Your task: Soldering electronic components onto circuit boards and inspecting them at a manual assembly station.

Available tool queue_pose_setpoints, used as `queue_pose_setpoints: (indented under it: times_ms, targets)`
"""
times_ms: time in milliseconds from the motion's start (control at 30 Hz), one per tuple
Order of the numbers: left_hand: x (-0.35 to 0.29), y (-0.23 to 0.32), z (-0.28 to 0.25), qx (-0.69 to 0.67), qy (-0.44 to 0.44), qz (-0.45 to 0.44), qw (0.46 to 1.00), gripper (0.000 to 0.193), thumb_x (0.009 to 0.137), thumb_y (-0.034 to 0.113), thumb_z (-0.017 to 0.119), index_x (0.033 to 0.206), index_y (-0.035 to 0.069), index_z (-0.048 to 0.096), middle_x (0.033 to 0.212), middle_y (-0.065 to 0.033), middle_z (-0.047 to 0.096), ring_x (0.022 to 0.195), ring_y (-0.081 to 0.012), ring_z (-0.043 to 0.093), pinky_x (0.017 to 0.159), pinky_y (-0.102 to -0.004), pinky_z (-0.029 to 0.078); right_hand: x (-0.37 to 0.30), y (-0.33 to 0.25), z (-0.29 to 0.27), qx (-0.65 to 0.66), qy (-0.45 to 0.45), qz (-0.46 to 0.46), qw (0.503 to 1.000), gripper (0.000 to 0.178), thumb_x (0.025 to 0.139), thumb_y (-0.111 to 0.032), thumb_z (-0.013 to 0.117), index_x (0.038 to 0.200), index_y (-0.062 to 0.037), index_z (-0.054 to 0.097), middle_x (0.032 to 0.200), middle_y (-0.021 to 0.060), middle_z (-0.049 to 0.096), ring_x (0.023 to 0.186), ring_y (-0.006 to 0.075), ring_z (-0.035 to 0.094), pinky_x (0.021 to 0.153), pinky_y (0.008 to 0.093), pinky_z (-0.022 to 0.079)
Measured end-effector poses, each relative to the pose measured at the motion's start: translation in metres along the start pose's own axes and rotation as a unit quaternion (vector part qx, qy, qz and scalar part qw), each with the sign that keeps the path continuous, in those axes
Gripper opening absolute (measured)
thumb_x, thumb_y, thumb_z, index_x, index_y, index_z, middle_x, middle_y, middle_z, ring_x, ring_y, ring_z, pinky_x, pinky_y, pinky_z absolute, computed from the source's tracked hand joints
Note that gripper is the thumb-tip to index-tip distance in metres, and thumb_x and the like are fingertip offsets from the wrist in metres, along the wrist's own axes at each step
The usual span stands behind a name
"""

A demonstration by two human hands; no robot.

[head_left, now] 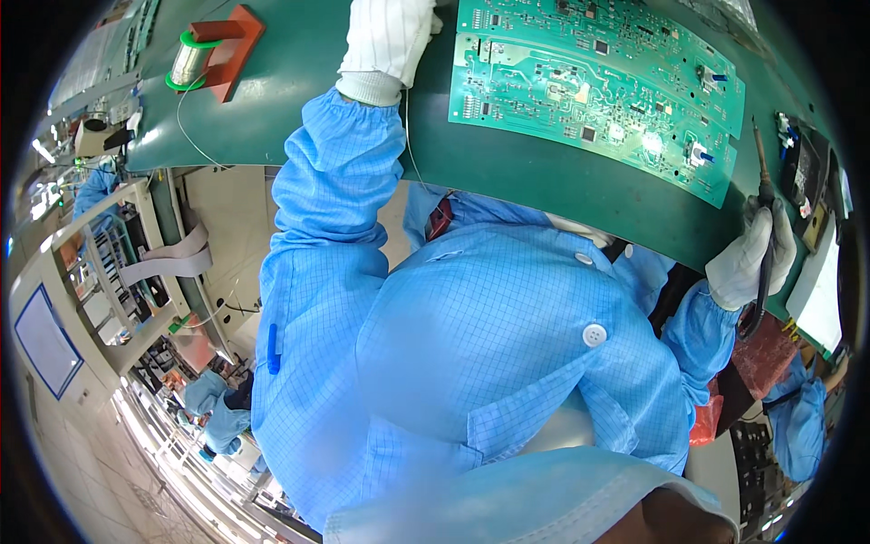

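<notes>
My right hand point(754, 254), in a white glove, is closed round the handle of a soldering iron point(767, 186). The iron's thin tip points away from me, to the right of the green circuit boards point(580, 100), apart from them. The boards form a joined panel with small parts and blue-tipped pieces at the right end. My left hand point(390, 41), also gloved, is at the far edge of the view, left of the panel. Its fingers look curled, partly cut off by the frame. A thin solder wire point(410, 145) runs up from the table's near edge to this hand.
A spool of solder wire point(190, 62) sits on a red-brown stand point(237, 54) at the far left of the green table point(507, 168). Dark equipment point(805, 168) and a white sheet point(820, 290) are at the right. Other people in blue point(217, 412) are in the background.
</notes>
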State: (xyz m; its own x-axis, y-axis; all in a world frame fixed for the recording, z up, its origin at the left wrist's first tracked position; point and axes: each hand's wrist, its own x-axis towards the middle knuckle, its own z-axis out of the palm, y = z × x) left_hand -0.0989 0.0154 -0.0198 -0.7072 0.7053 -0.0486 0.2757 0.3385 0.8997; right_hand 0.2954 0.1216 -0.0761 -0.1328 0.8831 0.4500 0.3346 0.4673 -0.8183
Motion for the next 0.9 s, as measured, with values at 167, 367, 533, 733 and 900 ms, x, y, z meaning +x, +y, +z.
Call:
queue_pose_setpoints:
  times_ms: [167, 367, 533, 733, 900]
  targets:
    - [0.006, 0.002, 0.001, 0.09, -0.004, -0.046, 0.995, 0.03, 0.093, 0.026, 0.064, 0.101, 0.0, 0.051, 0.078, -0.0087, 0.06, 0.063, -0.0171, 0.061, 0.058, -0.0296, 0.053, 0.0, -0.003, 0.003, -0.06, 0.014, -0.005, 0.998, 0.023, 0.09, 0.01, 0.06, 0.111, 0.0025, 0.067, 0.111, 0.0189, 0.064, 0.096, 0.0281, 0.071, 0.082, 0.0302, 0.062]
    - [0.009, -0.004, -0.011, -0.041, -0.136, 0.033, 0.989, 0.032, 0.089, 0.019, 0.068, 0.104, -0.002, 0.05, 0.09, -0.0079, 0.06, 0.077, -0.0126, 0.059, 0.066, -0.0261, 0.051, 0.002, -0.002, 0.004, -0.102, 0.05, -0.039, 0.993, 0.021, 0.09, 0.008, 0.062, 0.109, 0.0025, 0.066, 0.107, 0.0183, 0.066, 0.089, 0.0253, 0.073, 0.078, 0.0298, 0.061]
    - [0.003, -0.006, -0.011, -0.102, -0.16, 0.045, 0.981, 0.032, 0.086, 0.015, 0.071, 0.104, 0.0, 0.049, 0.1, -0.0084, 0.062, 0.08, -0.0111, 0.058, 0.068, -0.0242, 0.051, 0.005, 0.005, 0.0, -0.222, 0.036, -0.187, 0.956, 0.02, 0.093, 0.003, 0.061, 0.113, 0.0066, 0.06, 0.104, 0.0214, 0.069, 0.085, 0.0237, 0.073, 0.075, 0.0314, 0.061]
    - [0.0, -0.003, -0.015, -0.183, -0.188, 0.055, 0.963, 0.034, 0.086, 0.011, 0.071, 0.107, 0.002, 0.046, 0.109, -0.0097, 0.063, 0.084, -0.0108, 0.06, 0.069, -0.0235, 0.052, 0.007, 0.009, -0.003, -0.041, 0.094, -0.066, 0.992, 0.022, 0.096, -0.003, 0.06, 0.115, 0.0079, 0.057, 0.101, 0.0242, 0.07, 0.082, 0.0244, 0.073, 0.073, 0.0309, 0.061]
    - [0.001, -0.014, -0.016, -0.199, -0.188, 0.043, 0.961, 0.033, 0.085, 0.008, 0.071, 0.107, 0.003, 0.046, 0.113, -0.0102, 0.062, 0.086, -0.0115, 0.061, 0.07, -0.0237, 0.052, 0.01, 0.008, -0.004, -0.229, 0.066, -0.193, 0.952, 0.02, 0.097, -0.002, 0.059, 0.113, 0.009, 0.057, 0.101, 0.0253, 0.069, 0.084, 0.0245, 0.073, 0.071, 0.0315, 0.061]
